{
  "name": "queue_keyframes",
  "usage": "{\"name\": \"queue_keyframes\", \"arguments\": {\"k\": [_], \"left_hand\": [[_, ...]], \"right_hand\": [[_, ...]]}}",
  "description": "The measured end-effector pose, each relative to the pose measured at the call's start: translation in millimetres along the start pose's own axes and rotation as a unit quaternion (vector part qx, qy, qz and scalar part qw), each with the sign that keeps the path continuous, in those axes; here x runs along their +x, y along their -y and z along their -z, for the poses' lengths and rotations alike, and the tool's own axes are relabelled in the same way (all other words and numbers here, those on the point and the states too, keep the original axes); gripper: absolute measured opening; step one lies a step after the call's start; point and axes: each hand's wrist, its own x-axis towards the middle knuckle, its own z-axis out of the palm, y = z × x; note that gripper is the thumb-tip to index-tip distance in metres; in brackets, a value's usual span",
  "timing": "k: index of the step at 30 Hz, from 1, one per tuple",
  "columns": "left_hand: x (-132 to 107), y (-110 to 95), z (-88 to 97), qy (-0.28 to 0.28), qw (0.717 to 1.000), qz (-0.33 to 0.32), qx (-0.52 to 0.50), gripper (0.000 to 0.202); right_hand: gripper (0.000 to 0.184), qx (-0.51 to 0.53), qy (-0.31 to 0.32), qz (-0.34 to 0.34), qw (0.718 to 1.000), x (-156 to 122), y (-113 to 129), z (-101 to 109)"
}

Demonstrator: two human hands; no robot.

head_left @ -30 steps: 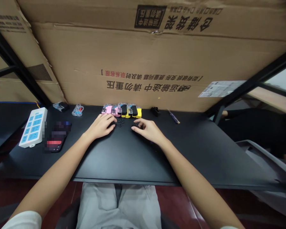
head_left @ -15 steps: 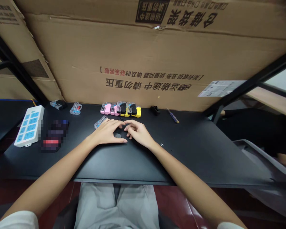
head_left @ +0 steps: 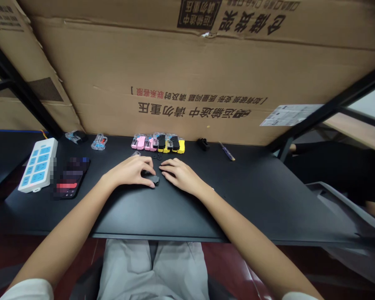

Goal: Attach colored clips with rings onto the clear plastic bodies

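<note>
My left hand (head_left: 133, 171) is curled over the black table, its thumb and fingers closed round a small dark grey plastic piece (head_left: 156, 180). Just to the right, my right hand (head_left: 183, 177) rests with fingers stretched out, apart from that piece and holding nothing. Beyond the fingertips lie several small black rings (head_left: 159, 156). A clear plastic part (head_left: 136, 153) is mostly hidden behind my left hand. Farther back, a row of small clear-bodied devices carries pink (head_left: 140, 142), black (head_left: 161, 142) and yellow (head_left: 181, 146) covers.
A screwdriver (head_left: 227, 151) and a small black part (head_left: 203, 144) lie back right. On the left are a power strip (head_left: 39, 164), a phone (head_left: 78, 183) and two clear devices (head_left: 99, 142). Cardboard (head_left: 112, 62) walls the back; a person's dark sleeve (head_left: 328, 162) shows at right.
My left hand has drawn left and taken the dark grey piece between thumb and fingers. My right hand has turned flatter, its fingers straightened, and the hands have moved apart.
</note>
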Motion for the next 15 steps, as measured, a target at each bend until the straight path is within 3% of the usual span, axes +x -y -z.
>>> {"name": "queue_keyframes", "arguments": {"k": [5, 8, 10, 13, 15], "left_hand": [[5, -12, -15.0, 0.014, 0.998, -0.054, -0.004, 0.029], [5, -20, -15.4, 0.003, 0.999, -0.051, -0.010, 0.030], [5, -24, -16.1, -0.025, 0.999, -0.026, -0.023, 0.037], [5, -25, -23.5, -0.071, 0.996, 0.043, -0.039, 0.064], [7, -25, -31.5, -0.076, 0.993, 0.078, -0.042, 0.075]], "right_hand": [[0.024, 0.008, 0.000, -0.021, 1.000, -7, -14, 13], [0.020, -0.002, 0.001, -0.033, 0.999, -8, -18, 17], [0.021, -0.009, -0.002, -0.042, 0.999, -9, -18, 18], [0.028, -0.013, -0.017, -0.057, 0.998, -9, -18, 16], [0.031, 0.018, -0.036, -0.075, 0.996, -9, -18, 14]]}}
